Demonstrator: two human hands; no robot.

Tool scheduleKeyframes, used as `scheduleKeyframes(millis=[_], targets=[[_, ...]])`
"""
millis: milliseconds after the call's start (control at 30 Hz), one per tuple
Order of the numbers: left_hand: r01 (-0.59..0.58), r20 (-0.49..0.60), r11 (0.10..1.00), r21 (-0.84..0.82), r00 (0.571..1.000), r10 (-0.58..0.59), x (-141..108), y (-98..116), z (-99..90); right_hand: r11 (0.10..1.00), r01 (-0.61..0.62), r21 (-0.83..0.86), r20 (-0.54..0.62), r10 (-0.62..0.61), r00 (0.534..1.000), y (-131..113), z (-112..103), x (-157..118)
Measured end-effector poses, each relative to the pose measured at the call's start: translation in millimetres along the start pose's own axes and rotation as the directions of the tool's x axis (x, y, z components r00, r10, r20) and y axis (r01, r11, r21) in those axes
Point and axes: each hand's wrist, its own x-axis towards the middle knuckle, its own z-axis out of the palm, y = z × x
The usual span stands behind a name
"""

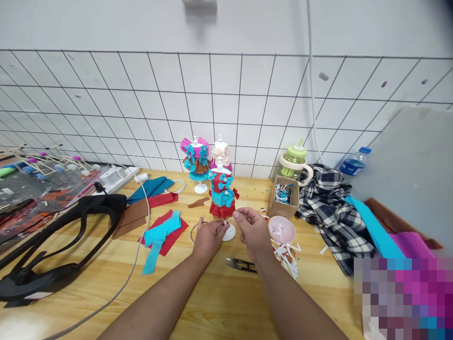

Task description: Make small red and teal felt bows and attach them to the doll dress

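A miniature dress form (222,191) on a round white base stands upright in front of me. It wears a red and turquoise paper-like dress with flowers and a ruffled red skirt. My left hand (208,238) has its fingers closed at the form's stand, just under the skirt. Close to the skirt's right edge, my right hand (254,233) is pinched; whatever sits between thumb and finger is too small to make out. Black thread snips (241,265) lie on the table below the base, partly behind my right forearm. Two more dressed forms, one pink and brown (197,163), one cream (220,153), stand behind.
To the right are a pink bowl (282,230), white strips (288,262), a cardboard box (283,200), a green-lidded bottle (296,158) and checked cloth (329,203). Turquoise strips (161,233), red pieces (182,231), a cable (139,245) and a black frame-like object (79,264) lie left.
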Motion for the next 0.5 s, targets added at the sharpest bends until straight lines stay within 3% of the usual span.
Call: scheduleKeyframes(millis=[233, 500], targets=[[-0.017, -0.038, 0.992, 0.126, 0.999, 0.022, -0.2, 1.5, -1.0, 0.968, -0.171, 0.183, 0.007, 0.173, 0.985, -2.2, 2.2, -2.6], [-0.026, -0.045, 0.984, 0.178, 0.998, 0.034, -0.8, 1.2, -0.9, 0.834, -0.299, 0.464, 0.104, 0.284, 0.953, -2.6, -1.0, -1.3]])
